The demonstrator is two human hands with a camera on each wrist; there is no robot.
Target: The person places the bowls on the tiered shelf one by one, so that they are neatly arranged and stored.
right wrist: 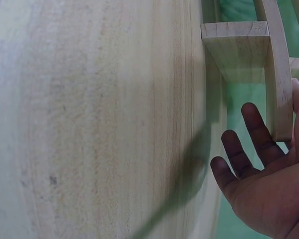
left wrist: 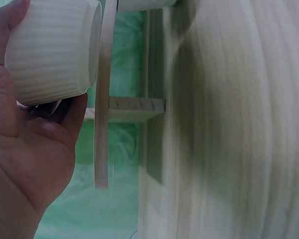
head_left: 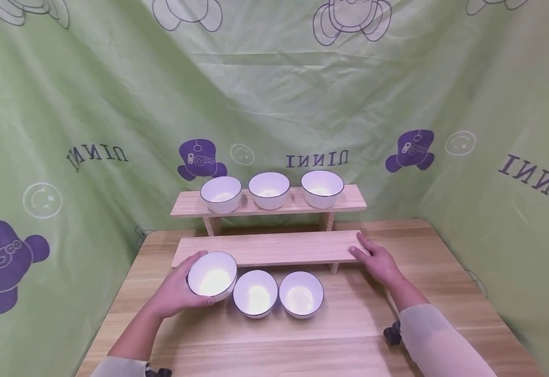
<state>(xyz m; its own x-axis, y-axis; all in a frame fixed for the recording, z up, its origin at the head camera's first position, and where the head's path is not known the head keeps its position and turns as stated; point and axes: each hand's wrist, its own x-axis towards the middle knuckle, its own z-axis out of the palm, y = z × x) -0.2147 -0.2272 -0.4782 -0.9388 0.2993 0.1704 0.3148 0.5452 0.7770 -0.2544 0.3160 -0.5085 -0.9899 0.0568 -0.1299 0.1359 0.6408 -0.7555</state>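
My left hand (head_left: 178,287) grips a white dark-rimmed bowl (head_left: 213,275) at the left end of the lower wooden shelf (head_left: 269,249). In the left wrist view that ribbed bowl (left wrist: 52,52) is upright, its base close to the plank (left wrist: 103,99); contact cannot be told. My right hand (head_left: 379,264) touches the shelf's right end, thumb on top. Seen from the right wrist, the right hand (right wrist: 264,194) has its other fingers spread and fairly straight below the board (right wrist: 279,79). Two similar bowls, one left (head_left: 255,294) and one right (head_left: 301,295), stand on the table before the shelf.
Behind, a higher wooden shelf (head_left: 279,210) carries three more white bowls, left (head_left: 221,195), middle (head_left: 268,191) and right (head_left: 322,188). Everything stands on a wood-grain table (head_left: 274,351). Green printed cloth (head_left: 274,104) hangs close around the back and sides.
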